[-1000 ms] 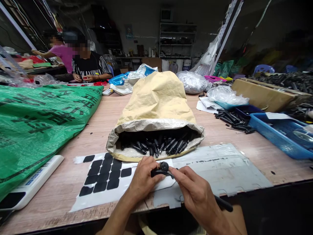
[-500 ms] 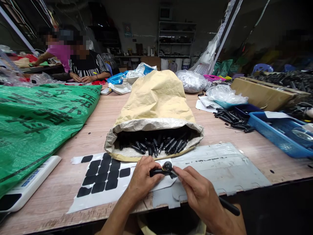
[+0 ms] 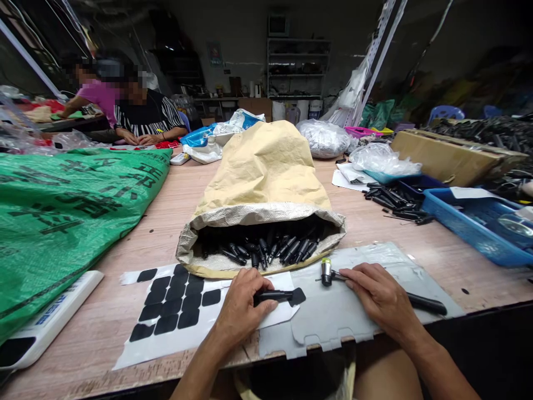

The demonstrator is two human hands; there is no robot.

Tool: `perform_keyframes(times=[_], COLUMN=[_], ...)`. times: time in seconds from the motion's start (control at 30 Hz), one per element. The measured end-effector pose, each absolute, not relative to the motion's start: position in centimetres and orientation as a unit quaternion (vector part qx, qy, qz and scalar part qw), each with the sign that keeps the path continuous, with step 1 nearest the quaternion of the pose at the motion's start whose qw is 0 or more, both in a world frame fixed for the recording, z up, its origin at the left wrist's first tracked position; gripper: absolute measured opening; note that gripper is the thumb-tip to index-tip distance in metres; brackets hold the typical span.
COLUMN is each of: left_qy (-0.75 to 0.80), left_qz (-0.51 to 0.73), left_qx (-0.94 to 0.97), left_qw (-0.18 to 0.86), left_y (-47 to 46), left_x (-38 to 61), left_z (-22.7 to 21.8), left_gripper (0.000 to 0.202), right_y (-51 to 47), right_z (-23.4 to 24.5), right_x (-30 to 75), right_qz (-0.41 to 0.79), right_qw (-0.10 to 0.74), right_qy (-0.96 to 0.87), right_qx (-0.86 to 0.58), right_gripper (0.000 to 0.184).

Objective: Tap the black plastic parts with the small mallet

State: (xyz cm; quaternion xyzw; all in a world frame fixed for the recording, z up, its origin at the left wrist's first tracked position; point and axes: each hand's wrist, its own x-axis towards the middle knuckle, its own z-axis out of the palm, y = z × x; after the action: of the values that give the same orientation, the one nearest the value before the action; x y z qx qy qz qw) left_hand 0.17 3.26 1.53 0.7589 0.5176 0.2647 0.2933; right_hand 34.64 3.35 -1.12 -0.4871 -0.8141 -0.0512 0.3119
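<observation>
My left hand (image 3: 242,303) is closed round a slim black cylindrical part (image 3: 276,295), which lies low over the work surface and points right. A dark pad (image 3: 297,297) shows at the part's right end; whether it is joined to it I cannot tell. Farther right, my right hand (image 3: 380,294) grips the thin metal shaft of a small hammer (image 3: 326,273) close to its head. That head has a yellow face, a silvery middle and a dark face. Its black handle sticks out beyond the hand, over the grey mat (image 3: 395,272).
A yellow sack (image 3: 266,172) lies ahead, its mouth toward me, with several black parts (image 3: 291,250) inside. Left are a sheet of black rounded squares (image 3: 171,304), a green bag (image 3: 75,200) and a white device (image 3: 62,314). A blue tray (image 3: 470,222) stands right. Two people sit back left.
My right hand has moved right with the hammer, taking its head off the black part and over the grey mat. My left hand keeps the part in nearly the same place.
</observation>
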Motion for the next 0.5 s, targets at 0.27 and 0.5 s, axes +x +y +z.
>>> perform_keyframes(times=[0.27, 0.5], left_qy=[0.443, 0.388], left_qz=[0.277, 0.064], left_qx=[0.788, 0.758], left_qw=[0.324, 0.521], left_y=[0.5, -5.3], left_x=[0.9, 4.2], left_z=[3.4, -1.5], left_gripper=[0.015, 0.024], right_y=[3.1, 3.0], right_z=[-1.5, -1.5], right_x=[34.5, 34.5], right_qz=[-0.046, -0.046], right_qw=[0.315, 0.31], right_qy=[-0.806, -0.807], right_qx=[-0.5, -0.501], right_gripper=[0.028, 0.029])
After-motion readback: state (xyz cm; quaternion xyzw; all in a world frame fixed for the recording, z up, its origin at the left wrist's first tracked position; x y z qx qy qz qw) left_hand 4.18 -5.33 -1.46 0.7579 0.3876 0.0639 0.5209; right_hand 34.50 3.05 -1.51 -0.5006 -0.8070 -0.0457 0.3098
